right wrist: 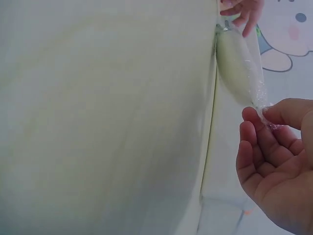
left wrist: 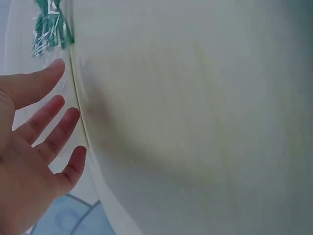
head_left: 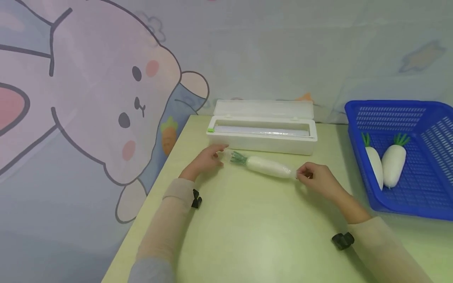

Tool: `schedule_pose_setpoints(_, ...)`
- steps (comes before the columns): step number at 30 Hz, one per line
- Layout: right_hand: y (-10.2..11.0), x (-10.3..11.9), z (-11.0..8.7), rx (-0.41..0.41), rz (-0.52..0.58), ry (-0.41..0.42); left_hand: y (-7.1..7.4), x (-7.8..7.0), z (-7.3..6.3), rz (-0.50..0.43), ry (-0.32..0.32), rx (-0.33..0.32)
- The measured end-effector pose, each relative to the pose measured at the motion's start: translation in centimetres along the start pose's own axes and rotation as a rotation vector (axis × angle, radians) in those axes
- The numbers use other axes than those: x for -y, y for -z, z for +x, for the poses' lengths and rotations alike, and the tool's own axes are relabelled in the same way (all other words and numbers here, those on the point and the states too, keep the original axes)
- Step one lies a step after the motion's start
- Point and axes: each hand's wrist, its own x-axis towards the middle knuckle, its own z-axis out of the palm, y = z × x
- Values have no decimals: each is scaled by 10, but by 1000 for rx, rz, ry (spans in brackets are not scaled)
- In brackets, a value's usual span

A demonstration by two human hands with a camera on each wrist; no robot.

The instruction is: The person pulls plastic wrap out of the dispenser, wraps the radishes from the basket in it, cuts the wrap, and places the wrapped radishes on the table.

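Note:
A white radish with green leaves, wrapped in clear cling film, is stretched between the two hands above the table. My right hand pinches the twisted film tail at the radish's root end between thumb and fingers. At the leafy end, my left hand has its fingers spread and slightly bent. In the left wrist view its thumb lies close beneath the film-covered leaves; whether it touches the film cannot be told.
Behind the radish stands a white cling film dispenser, lid raised, a roll inside. To the right, a blue basket holds two white radishes. A cartoon-printed sheet hangs behind the table and along its left.

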Motion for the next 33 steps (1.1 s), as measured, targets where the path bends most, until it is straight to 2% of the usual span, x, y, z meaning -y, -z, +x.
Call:
schedule_pose_setpoints(4,0,0,-1,11,11,7,-7,-6,11,125,-42,-30)
schedule_pose_setpoints(8,-2,1,-3,11,10,26,-7,-10,15,157,-56,-65)
schedule_pose_setpoints(11,-1,5,-9,2,12,63,0,-15,12,76,-40,-81)
schedule_pose_setpoints(13,0,9,-16,-21,17,109,8,-20,8,-18,-35,-80)
schedule_pose_setpoints(14,0,12,-21,-45,23,155,12,-23,7,-81,-37,-69)
schedule_pose_setpoints(16,-4,15,-28,-132,26,339,20,-29,4,-209,-47,-38)
schedule_pose_setpoints(19,-17,25,-37,-264,-20,722,30,-37,2,-360,-37,19)
schedule_pose_setpoints(21,-30,35,-42,-340,-96,983,32,-41,2,-410,-26,60)
schedule_pose_setpoints(22,-37,41,-44,-350,-131,1082,33,-43,3,-433,-16,86)
schedule_pose_setpoints(24,-49,56,-51,-334,-202,1231,30,-47,4,-467,-11,153)
schedule_pose_setpoints(27,-60,77,-62,-265,-289,1382,22,-55,6,-532,-21,291)
schedule_pose_setpoints(29,-63,90,-68,-225,-341,1451,15,-62,6,-545,-29,369)
schedule_pose_setpoints(33,-66,100,-75,-191,-391,1517,2,-76,4,-540,-9,461)
